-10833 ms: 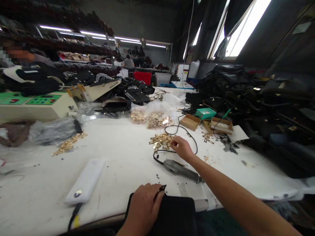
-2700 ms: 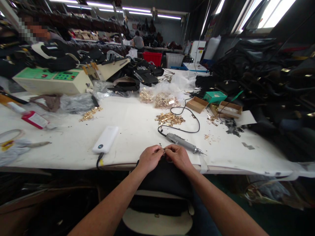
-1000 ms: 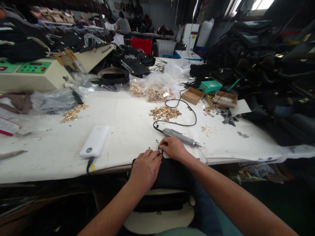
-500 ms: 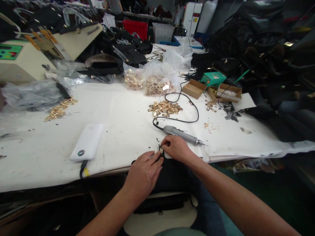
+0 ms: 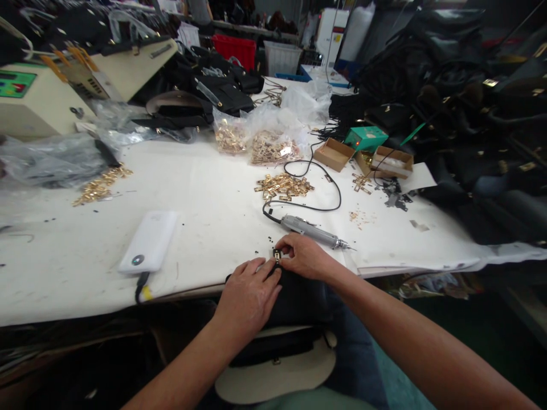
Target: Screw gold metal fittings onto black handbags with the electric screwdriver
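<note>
A black bag (image 5: pixel 294 296) lies over the table's front edge, partly in my lap. At its upper end is a narrow black tab with a small gold rectangular clasp plate (image 5: pixel 277 256) on it. My left hand (image 5: pixel 248 290) lies over the bag, fingers stretched out, their tips pressing beside the plate. With thumb and index finger pinched at the plate's right edge, my right hand (image 5: pixel 303 257) grips it; the fingertips partly hide it. Just beyond my right hand rests a grey electric screwdriver (image 5: pixel 314 231), its bit pointing right. Tiny dark screws (image 5: pixel 270 239) lie near the tab.
Loose gold plates (image 5: pixel 284 187) are heaped mid-table, before plastic bags of fittings (image 5: pixel 273 145). A white power bank (image 5: pixel 149 242) lies left, beyond it more gold pieces (image 5: pixel 100 185). Cardboard boxes (image 5: pixel 335 155) and a green box (image 5: pixel 366 138) stand right. The screwdriver's cord (image 5: pixel 339 191) loops behind.
The view has shifted slightly. My right fingertips have moved a little down along the clasp plate, showing more of its upper end. My left hand stays on the bag.
</note>
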### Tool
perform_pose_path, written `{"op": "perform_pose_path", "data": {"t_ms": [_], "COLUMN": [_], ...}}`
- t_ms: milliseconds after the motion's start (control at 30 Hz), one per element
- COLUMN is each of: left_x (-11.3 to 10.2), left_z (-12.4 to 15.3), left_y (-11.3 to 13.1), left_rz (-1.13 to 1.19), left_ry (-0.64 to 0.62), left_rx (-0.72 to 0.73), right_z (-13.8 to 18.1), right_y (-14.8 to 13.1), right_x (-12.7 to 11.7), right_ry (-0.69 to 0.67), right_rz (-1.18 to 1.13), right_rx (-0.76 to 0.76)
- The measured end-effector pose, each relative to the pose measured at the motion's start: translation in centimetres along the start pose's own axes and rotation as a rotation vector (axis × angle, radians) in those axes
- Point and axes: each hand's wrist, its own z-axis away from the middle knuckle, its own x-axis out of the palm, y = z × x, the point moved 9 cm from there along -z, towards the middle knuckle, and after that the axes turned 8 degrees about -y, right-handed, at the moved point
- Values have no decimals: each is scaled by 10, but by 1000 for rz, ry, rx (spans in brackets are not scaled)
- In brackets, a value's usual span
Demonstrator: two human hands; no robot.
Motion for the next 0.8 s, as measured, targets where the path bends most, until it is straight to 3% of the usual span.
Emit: {"op": "perform_pose_path", "data": {"t_ms": [200,433,633,800], "left_x": [-4,-4,-1,-2], "left_z": [-2,-2,-3,-4], "left_y": [3,6,7,7], "left_rz": [-10,-34,-38,-42], "left_ry": [-15,-35,-73,-83], "left_rx": [5,2,-20,-25], "right_z": [-1,-7,-15,-15], "right_y": [1,-3,-29,-42], "right_x": [0,-4,-6,0], "right_ry": [13,-86,-165,-213], "right_rz": [8,56,367,559], "right_rx": [53,22,-118,-112]}}
